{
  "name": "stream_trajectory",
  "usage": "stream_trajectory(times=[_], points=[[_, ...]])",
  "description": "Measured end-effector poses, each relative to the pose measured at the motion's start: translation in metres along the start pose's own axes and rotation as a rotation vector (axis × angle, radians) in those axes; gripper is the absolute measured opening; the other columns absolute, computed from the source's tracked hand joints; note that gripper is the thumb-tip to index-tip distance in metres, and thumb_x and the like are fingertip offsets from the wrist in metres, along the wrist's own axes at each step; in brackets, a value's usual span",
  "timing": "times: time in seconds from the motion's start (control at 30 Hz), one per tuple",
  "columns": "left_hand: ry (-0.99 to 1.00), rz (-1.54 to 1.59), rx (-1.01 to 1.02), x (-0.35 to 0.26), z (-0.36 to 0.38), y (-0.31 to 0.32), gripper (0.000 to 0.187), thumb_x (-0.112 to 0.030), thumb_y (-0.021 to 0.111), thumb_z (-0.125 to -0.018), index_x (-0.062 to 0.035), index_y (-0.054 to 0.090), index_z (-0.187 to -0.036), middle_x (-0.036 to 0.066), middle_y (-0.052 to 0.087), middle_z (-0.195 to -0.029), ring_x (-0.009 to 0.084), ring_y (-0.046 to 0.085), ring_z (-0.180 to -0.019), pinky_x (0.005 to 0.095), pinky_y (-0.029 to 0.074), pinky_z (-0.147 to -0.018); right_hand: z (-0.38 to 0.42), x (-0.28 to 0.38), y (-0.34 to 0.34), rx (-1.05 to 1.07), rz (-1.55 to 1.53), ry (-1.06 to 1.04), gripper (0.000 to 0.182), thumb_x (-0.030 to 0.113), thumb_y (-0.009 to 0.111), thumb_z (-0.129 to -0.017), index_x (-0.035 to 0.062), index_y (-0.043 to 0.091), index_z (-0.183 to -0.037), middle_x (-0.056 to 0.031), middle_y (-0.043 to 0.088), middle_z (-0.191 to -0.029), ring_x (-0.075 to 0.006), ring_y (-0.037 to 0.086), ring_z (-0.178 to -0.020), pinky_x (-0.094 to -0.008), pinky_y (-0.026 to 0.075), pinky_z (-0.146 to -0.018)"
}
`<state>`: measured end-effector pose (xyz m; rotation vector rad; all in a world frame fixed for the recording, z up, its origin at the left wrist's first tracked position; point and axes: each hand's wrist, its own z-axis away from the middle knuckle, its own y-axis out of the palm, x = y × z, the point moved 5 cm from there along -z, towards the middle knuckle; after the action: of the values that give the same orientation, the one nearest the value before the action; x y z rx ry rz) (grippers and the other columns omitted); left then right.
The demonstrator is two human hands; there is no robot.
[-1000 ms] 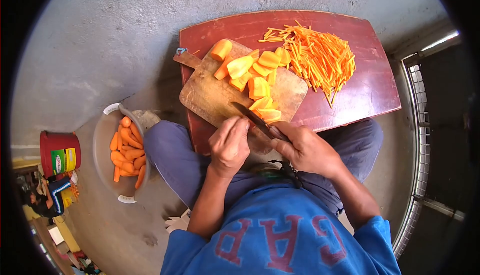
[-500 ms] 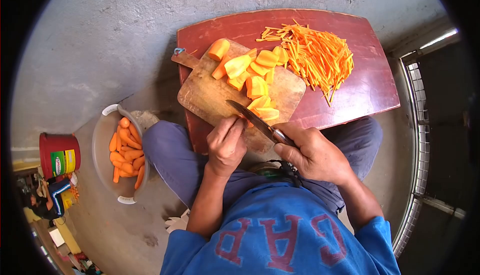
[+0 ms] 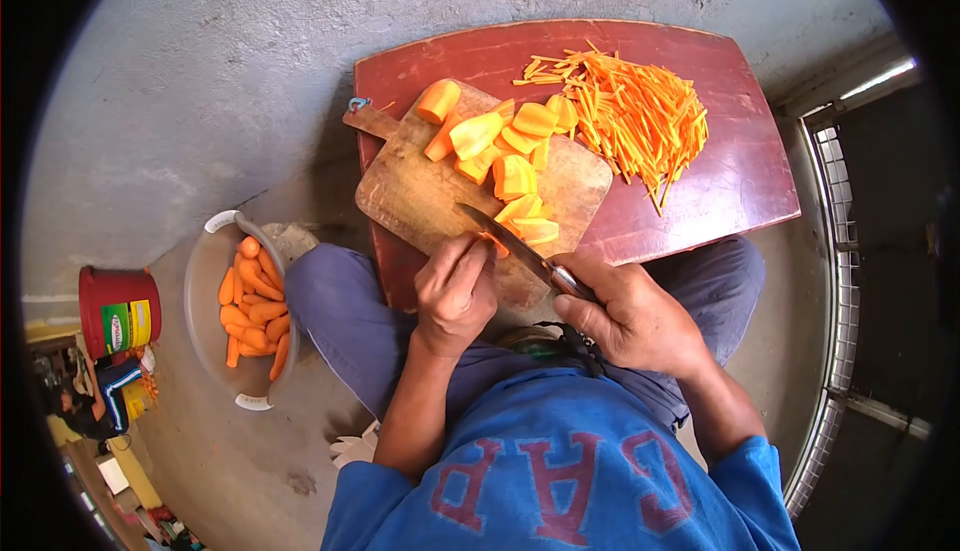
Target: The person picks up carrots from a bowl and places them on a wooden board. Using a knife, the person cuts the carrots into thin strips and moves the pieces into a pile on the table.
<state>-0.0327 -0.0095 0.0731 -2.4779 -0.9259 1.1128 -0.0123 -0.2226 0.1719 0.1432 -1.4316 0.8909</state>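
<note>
My right hand [image 3: 630, 316] grips the handle of a kitchen knife [image 3: 510, 239], its blade slanting up and left over the near part of the wooden cutting board [image 3: 400, 196]. Close against the blade, my left hand [image 3: 455, 291] pinches a small carrot piece [image 3: 492, 243], mostly hidden by the fingers and the knife. Cut carrot slices [image 3: 515, 178] and chunks lie across the board's middle and far side. To the board's right, a heap of carrot strips [image 3: 645, 121] rests on the red table [image 3: 740, 176].
A plastic basin [image 3: 205, 291] holding peeled carrots [image 3: 255, 301] stands on the floor at my left. Beyond it are a red bucket [image 3: 95, 311] and another person [image 3: 95, 406]. A wall [image 3: 250, 81] runs behind the table; a metal-framed grille [image 3: 840, 251] is at the right.
My right hand and the knife have shifted very slightly to the right and down. The left hand stays nearly in place, still pinching the carrot piece.
</note>
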Motion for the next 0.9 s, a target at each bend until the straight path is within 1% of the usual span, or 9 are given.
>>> stream_trajectory(times=[0.23, 0.43, 0.53, 0.7, 0.9], points=[[0.015, 0.0, -0.009, -0.0054, -0.0045, -0.0015, 0.024, 0.011, 0.087, -0.09, 0.0013, 0.081, -0.111, 0.015, 0.08, -0.107, 0.0342, 0.082, -0.088, 0.0411, 0.066, -0.079, -0.0009, 0.0031, 0.0003, 0.006, 0.023, 0.024, 0.031, 0.02, 0.07, -0.113, -0.0039, 0.066, -0.132, -0.0329, 0.072, -0.095, -0.0539, 0.075, -0.092, -0.0557, 0.058, -0.081], [0.023, 0.009, 0.005, -0.0026, -0.0041, -0.0016, 0.022, 0.012, 0.086, -0.09, 0.0026, 0.081, -0.11, 0.016, 0.08, -0.106, 0.0346, 0.081, -0.089, 0.0417, 0.066, -0.079, -0.0022, 0.0033, -0.0003, 0.021, 0.023, 0.038, 0.032, 0.021, 0.071, -0.113, -0.0044, 0.066, -0.132, -0.0331, 0.073, -0.097, -0.0545, 0.075, -0.094, -0.0559, 0.059, -0.081], [0.011, 0.013, 0.013, -0.0029, -0.0044, -0.0026, 0.022, 0.012, 0.085, -0.09, 0.003, 0.081, -0.109, 0.016, 0.079, -0.106, 0.0346, 0.081, -0.089, 0.0418, 0.066, -0.079, -0.002, 0.0017, 0.0014, 0.0, 0.023, -0.009, 0.032, 0.021, 0.071, -0.112, -0.0046, 0.065, -0.132, -0.0335, 0.073, -0.098, -0.0548, 0.075, -0.094, -0.0561, 0.059, -0.081], [0.005, 0.017, 0.014, -0.0036, -0.0044, -0.0029, 0.022, 0.013, 0.084, -0.09, 0.0031, 0.081, -0.109, 0.016, 0.079, -0.106, 0.0347, 0.081, -0.09, 0.0419, 0.066, -0.079, -0.0017, 0.0035, 0.0008, 0.032, 0.044, 0.023, 0.032, 0.019, 0.072, -0.112, -0.0049, 0.066, -0.133, -0.0343, 0.073, -0.099, -0.0547, 0.075, -0.096, -0.0565, 0.059, -0.082], [0.009, 0.013, 0.012, -0.0041, -0.0045, -0.0044, 0.028, 0.018, 0.079, -0.086, 0.0031, 0.082, -0.109, 0.016, 0.08, -0.107, 0.0357, 0.081, -0.092, 0.0427, 0.065, -0.081, -0.002, 0.003, 0.0051, 0.045, 0.047, 0.044, 0.035, 0.017, 0.072, -0.112, -0.0048, 0.065, -0.138, -0.0346, 0.075, -0.1, -0.0544, 0.076, -0.097, -0.0568, 0.06, -0.082]])
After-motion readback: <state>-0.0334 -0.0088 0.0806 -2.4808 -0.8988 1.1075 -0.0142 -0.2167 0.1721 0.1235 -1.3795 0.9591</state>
